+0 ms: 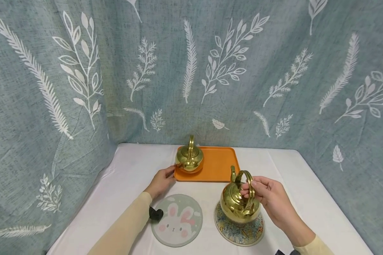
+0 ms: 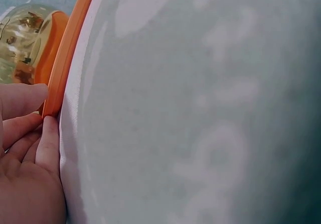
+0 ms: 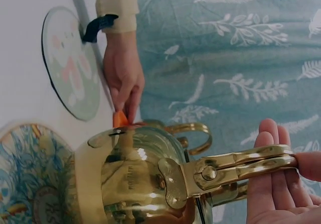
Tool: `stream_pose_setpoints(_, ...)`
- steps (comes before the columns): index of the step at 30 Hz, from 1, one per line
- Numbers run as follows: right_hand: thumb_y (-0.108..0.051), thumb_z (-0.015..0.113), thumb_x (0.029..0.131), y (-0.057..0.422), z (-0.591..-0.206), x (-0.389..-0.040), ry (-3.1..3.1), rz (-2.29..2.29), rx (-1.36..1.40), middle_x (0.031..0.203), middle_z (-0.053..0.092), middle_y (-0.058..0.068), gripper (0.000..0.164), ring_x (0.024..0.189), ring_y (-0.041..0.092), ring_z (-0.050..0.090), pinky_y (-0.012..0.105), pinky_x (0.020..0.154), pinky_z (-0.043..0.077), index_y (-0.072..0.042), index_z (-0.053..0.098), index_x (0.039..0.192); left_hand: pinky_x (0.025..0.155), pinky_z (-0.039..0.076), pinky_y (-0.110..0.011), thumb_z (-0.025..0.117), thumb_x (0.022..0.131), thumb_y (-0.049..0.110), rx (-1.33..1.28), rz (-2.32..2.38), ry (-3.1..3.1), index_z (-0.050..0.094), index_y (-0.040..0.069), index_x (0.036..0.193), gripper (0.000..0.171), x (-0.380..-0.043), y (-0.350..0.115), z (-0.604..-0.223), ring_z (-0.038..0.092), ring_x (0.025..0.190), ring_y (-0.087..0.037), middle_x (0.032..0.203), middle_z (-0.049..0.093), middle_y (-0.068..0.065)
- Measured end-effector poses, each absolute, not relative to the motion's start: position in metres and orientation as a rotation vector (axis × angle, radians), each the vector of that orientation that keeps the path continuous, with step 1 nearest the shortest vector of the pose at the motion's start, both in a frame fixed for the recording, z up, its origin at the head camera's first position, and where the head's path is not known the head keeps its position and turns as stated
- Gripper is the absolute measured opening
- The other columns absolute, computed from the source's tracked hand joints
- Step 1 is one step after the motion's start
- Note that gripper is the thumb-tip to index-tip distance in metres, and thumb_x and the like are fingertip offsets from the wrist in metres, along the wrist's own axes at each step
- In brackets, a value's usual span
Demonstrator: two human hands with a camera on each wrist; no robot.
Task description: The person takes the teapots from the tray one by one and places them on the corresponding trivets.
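My right hand (image 1: pixel 269 194) holds a shiny brass-coloured kettle (image 1: pixel 237 203) by its arched handle, with the fingers passed through and the thumb on the outer side. The kettle is over a round mat with a colourful pattern (image 1: pixel 252 239); whether its base touches the mat I cannot tell. At the far side, my left hand (image 1: pixel 162 181) pinches the left front corner of an orange tray (image 1: pixel 218 164). In the left wrist view, the thumb lies over the tray's rim (image 2: pixel 70 53) and the fingertips press against it from outside. A second brass-coloured kettle (image 1: pixel 189 157) stands on the tray's left half.
A round grey-green mat with a rabbit face (image 1: pixel 177 230) lies between the forearms, left of the patterned mat. White cloth (image 1: pixel 131 159) covers the table. Blue-green curtains with white leaf prints (image 1: pixel 166 71) hang behind and at both sides.
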State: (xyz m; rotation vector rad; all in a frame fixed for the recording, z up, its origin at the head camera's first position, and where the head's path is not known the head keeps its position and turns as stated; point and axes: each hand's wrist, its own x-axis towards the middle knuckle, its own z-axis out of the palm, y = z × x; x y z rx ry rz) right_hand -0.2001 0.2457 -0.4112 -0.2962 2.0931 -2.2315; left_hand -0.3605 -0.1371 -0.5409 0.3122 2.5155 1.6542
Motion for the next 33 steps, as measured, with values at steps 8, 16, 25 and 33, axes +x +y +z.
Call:
stream_pose_setpoints(8, -0.013, 0.057, 0.114, 0.243, -0.414, -0.188, 2.066, -2.231, -0.305, 0.107, 0.078, 0.016, 0.033, 0.094, 0.019, 0.078, 0.036, 0.088, 0.065, 0.018, 0.060, 0.127, 0.124, 0.038, -0.049, 0.065, 0.104, -0.004, 0.293, 1.648, 2.517, 0.043, -0.009, 0.161, 0.062, -0.361, -0.138, -0.539, 0.035, 0.157, -0.041, 0.169, 0.038, -0.024)
stream_pose_setpoints(16, -0.013, 0.057, 0.114, 0.243, -0.421, -0.182, 2.056, -2.219, -0.277, 0.106, 0.079, 0.013, 0.039, 0.095, 0.019, 0.078, 0.035, 0.089, 0.065, 0.023, 0.056, 0.130, 0.123, 0.039, -0.049, 0.063, 0.103, -0.007, 0.297, 1.664, 2.488, 0.041, -0.009, 0.162, 0.063, -0.362, -0.138, -0.541, 0.036, 0.156, -0.041, 0.169, 0.037, -0.025)
stream_pose_setpoints(25, -0.013, 0.057, 0.115, 0.244, -0.428, -0.181, 2.051, -2.224, -0.291, 0.106, 0.079, 0.014, 0.040, 0.095, 0.019, 0.078, 0.035, 0.089, 0.065, 0.024, 0.057, 0.129, 0.122, 0.039, -0.049, 0.063, 0.102, -0.007, 0.305, 1.641, 2.511, 0.041, -0.009, 0.162, 0.064, -0.362, -0.137, -0.541, 0.038, 0.155, -0.040, 0.169, 0.037, -0.024)
stream_pose_setpoints(33, -0.013, 0.056, 0.115, 0.247, -0.432, -0.180, 2.040, -2.226, -0.294, 0.105, 0.079, 0.011, 0.038, 0.094, 0.019, 0.078, 0.034, 0.089, 0.065, 0.023, 0.058, 0.127, 0.122, 0.040, -0.048, 0.063, 0.102, -0.006, 0.301, 1.627, 2.513, 0.041, -0.008, 0.162, 0.064, -0.362, -0.136, -0.538, 0.037, 0.156, -0.039, 0.170, 0.036, -0.024)
